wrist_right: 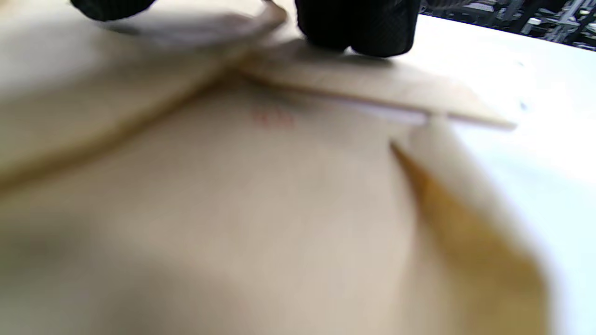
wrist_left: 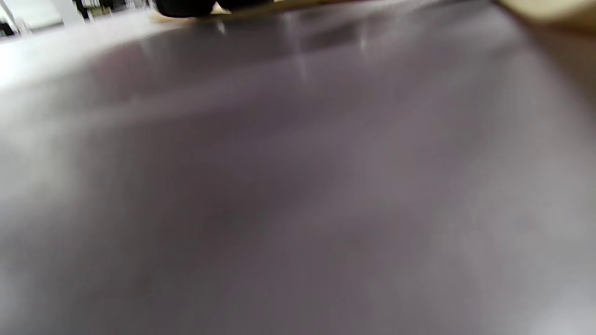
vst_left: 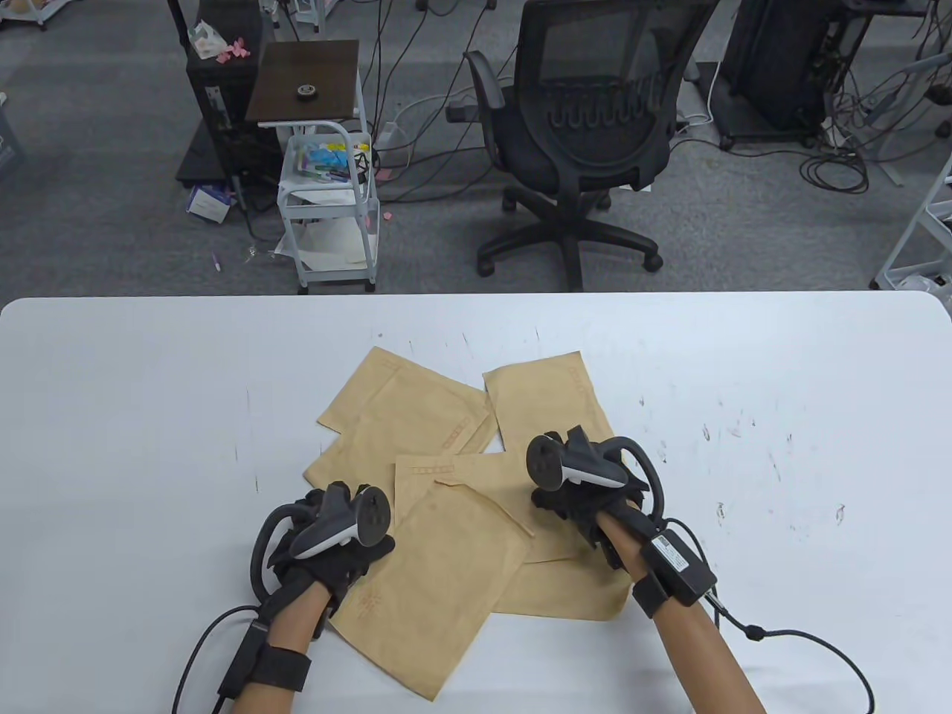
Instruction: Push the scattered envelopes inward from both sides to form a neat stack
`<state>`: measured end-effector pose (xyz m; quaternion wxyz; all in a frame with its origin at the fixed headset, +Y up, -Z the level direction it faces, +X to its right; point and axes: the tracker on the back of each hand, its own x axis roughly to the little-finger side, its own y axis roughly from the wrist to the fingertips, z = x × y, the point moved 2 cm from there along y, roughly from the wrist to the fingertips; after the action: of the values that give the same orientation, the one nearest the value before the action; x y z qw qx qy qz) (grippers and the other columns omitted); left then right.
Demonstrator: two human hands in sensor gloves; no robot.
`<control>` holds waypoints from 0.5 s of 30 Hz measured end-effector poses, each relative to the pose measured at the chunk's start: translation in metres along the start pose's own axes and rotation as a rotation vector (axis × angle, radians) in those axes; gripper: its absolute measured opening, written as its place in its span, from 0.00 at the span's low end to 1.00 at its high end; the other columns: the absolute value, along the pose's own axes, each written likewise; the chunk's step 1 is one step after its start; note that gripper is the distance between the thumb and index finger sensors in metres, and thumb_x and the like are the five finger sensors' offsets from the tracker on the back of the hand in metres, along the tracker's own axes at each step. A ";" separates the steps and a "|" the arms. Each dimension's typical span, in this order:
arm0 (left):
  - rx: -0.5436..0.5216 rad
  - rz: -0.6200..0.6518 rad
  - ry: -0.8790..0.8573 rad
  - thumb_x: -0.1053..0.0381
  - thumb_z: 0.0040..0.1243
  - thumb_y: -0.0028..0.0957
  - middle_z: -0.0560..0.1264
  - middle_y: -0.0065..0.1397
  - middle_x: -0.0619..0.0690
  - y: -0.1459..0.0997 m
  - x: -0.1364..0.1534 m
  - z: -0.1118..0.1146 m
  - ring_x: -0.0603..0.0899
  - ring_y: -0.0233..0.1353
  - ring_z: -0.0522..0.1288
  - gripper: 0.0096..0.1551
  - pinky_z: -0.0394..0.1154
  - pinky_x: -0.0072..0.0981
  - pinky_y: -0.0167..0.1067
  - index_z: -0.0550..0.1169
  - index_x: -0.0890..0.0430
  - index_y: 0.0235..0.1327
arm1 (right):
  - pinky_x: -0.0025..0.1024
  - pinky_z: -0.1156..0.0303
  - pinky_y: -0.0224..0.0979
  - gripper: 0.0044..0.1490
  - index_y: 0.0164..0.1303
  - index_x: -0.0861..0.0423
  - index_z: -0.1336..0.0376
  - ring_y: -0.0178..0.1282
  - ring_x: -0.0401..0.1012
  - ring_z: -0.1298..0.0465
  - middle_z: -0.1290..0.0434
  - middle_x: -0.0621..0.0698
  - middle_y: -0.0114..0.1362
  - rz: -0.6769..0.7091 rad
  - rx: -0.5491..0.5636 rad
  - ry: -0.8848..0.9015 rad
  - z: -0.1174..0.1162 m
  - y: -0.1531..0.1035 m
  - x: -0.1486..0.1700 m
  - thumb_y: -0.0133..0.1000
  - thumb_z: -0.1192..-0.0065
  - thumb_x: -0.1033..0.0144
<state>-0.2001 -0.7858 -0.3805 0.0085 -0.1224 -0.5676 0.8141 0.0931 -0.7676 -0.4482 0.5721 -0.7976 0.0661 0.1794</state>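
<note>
Tan envelopes (vst_left: 446,520) lie fanned, long axes askew.

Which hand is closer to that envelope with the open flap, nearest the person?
Left. The left hand rests at the flap envelope's left edge; the right hand sits off its far right corner, on other envelopes.

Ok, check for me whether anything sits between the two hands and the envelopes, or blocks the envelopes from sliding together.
Nothing visible does. The left hand is at the left edge of the scattered envelopes, the right hand on their right part. Only bare table surrounds the overlapping pile, with no other object on it.
</note>
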 end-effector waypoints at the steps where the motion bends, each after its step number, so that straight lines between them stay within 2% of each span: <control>1: 0.010 0.014 -0.009 0.29 0.42 0.49 0.52 0.84 0.61 -0.003 -0.001 -0.003 0.72 0.82 0.53 0.50 0.53 0.68 0.77 0.51 0.51 0.82 | 0.71 0.51 0.76 0.56 0.82 0.63 0.64 0.78 0.67 0.42 0.41 0.66 0.83 0.002 -0.003 0.012 0.006 -0.003 0.001 0.54 0.53 0.43; 2: 0.050 0.045 -0.040 0.27 0.43 0.47 0.45 0.85 0.63 -0.005 -0.001 -0.005 0.73 0.83 0.48 0.53 0.50 0.70 0.77 0.47 0.51 0.82 | 0.72 0.52 0.76 0.55 0.83 0.61 0.63 0.78 0.67 0.43 0.42 0.67 0.83 -0.017 0.019 0.018 0.010 -0.004 0.003 0.55 0.53 0.43; 3: 0.127 0.133 -0.123 0.27 0.44 0.47 0.37 0.85 0.63 -0.008 -0.002 -0.005 0.74 0.83 0.40 0.56 0.44 0.73 0.77 0.42 0.51 0.82 | 0.72 0.52 0.76 0.55 0.83 0.62 0.62 0.79 0.68 0.45 0.44 0.68 0.84 -0.051 0.065 0.030 0.013 -0.004 0.008 0.55 0.53 0.44; 4: 0.219 0.241 -0.231 0.27 0.46 0.47 0.30 0.83 0.63 -0.011 -0.004 -0.003 0.74 0.82 0.34 0.59 0.38 0.75 0.75 0.38 0.51 0.81 | 0.73 0.53 0.76 0.54 0.83 0.62 0.61 0.79 0.69 0.46 0.46 0.68 0.85 -0.065 0.065 0.036 0.011 0.000 0.011 0.55 0.52 0.44; 6: 0.316 0.305 -0.360 0.27 0.50 0.47 0.22 0.79 0.63 -0.012 -0.011 0.006 0.74 0.80 0.25 0.64 0.31 0.75 0.73 0.30 0.49 0.78 | 0.73 0.56 0.76 0.56 0.82 0.62 0.65 0.80 0.70 0.53 0.53 0.68 0.86 -0.076 -0.011 0.052 0.002 0.008 0.017 0.55 0.54 0.43; 7: 0.311 0.286 -0.349 0.29 0.52 0.47 0.23 0.79 0.63 -0.008 -0.016 0.014 0.74 0.79 0.25 0.63 0.30 0.75 0.72 0.31 0.49 0.77 | 0.73 0.55 0.75 0.57 0.82 0.64 0.65 0.80 0.69 0.52 0.49 0.67 0.85 -0.069 -0.039 0.087 -0.006 0.014 0.018 0.54 0.54 0.42; 8: 0.303 0.262 -0.272 0.30 0.53 0.47 0.25 0.80 0.63 -0.005 -0.020 0.020 0.74 0.80 0.26 0.63 0.30 0.75 0.72 0.32 0.50 0.77 | 0.72 0.54 0.74 0.56 0.81 0.65 0.64 0.79 0.68 0.49 0.53 0.68 0.84 -0.041 -0.060 0.135 -0.011 0.017 0.017 0.55 0.54 0.42; 9: 0.302 0.236 -0.107 0.26 0.46 0.43 0.23 0.78 0.63 -0.001 -0.026 0.028 0.73 0.78 0.25 0.64 0.31 0.75 0.72 0.29 0.50 0.74 | 0.71 0.54 0.73 0.56 0.80 0.65 0.64 0.78 0.69 0.52 0.55 0.69 0.83 -0.013 -0.019 0.201 -0.010 0.016 0.012 0.55 0.54 0.43; 10: 0.288 0.260 -0.067 0.22 0.38 0.40 0.22 0.77 0.65 -0.001 -0.027 0.026 0.75 0.77 0.25 0.65 0.34 0.75 0.72 0.26 0.53 0.72 | 0.71 0.53 0.74 0.55 0.80 0.66 0.62 0.78 0.69 0.50 0.51 0.68 0.83 -0.006 0.021 0.209 -0.007 0.014 0.010 0.54 0.53 0.44; 11: 0.225 0.263 -0.116 0.23 0.40 0.42 0.26 0.79 0.66 -0.001 -0.028 0.021 0.76 0.78 0.28 0.65 0.36 0.74 0.73 0.28 0.54 0.74 | 0.70 0.51 0.74 0.55 0.81 0.66 0.60 0.77 0.66 0.44 0.44 0.66 0.82 0.048 0.065 0.219 0.002 0.009 0.005 0.55 0.53 0.44; 12: 0.185 0.238 -0.175 0.26 0.44 0.43 0.30 0.81 0.65 -0.001 -0.029 0.019 0.75 0.80 0.31 0.63 0.37 0.74 0.74 0.31 0.54 0.76 | 0.70 0.50 0.74 0.55 0.81 0.66 0.60 0.77 0.65 0.42 0.41 0.64 0.82 0.080 0.048 0.236 0.005 0.007 0.002 0.55 0.53 0.44; 13: 0.176 0.227 -0.217 0.29 0.47 0.45 0.32 0.82 0.64 -0.001 -0.029 0.019 0.75 0.81 0.32 0.61 0.38 0.73 0.75 0.33 0.54 0.77 | 0.69 0.50 0.74 0.55 0.81 0.67 0.60 0.76 0.66 0.41 0.40 0.64 0.81 0.084 0.004 0.253 0.007 0.005 0.000 0.55 0.53 0.44; 14: 0.212 0.225 -0.215 0.29 0.45 0.46 0.29 0.81 0.64 0.002 -0.031 0.022 0.74 0.80 0.30 0.60 0.37 0.73 0.75 0.33 0.53 0.76 | 0.70 0.49 0.75 0.55 0.82 0.66 0.60 0.77 0.65 0.40 0.40 0.64 0.82 0.064 -0.033 0.245 0.011 0.002 -0.001 0.55 0.53 0.44; 15: 0.219 0.225 -0.206 0.28 0.42 0.46 0.27 0.80 0.64 0.002 -0.032 0.022 0.74 0.79 0.29 0.60 0.35 0.73 0.74 0.31 0.53 0.76 | 0.70 0.49 0.76 0.54 0.82 0.65 0.60 0.77 0.63 0.37 0.37 0.62 0.81 0.067 -0.018 0.233 0.014 0.002 -0.001 0.55 0.53 0.43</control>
<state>-0.1735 -0.8119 -0.3693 -0.1275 -0.0994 -0.4560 0.8752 0.0889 -0.7552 -0.4534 0.5469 -0.8156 0.1570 0.1051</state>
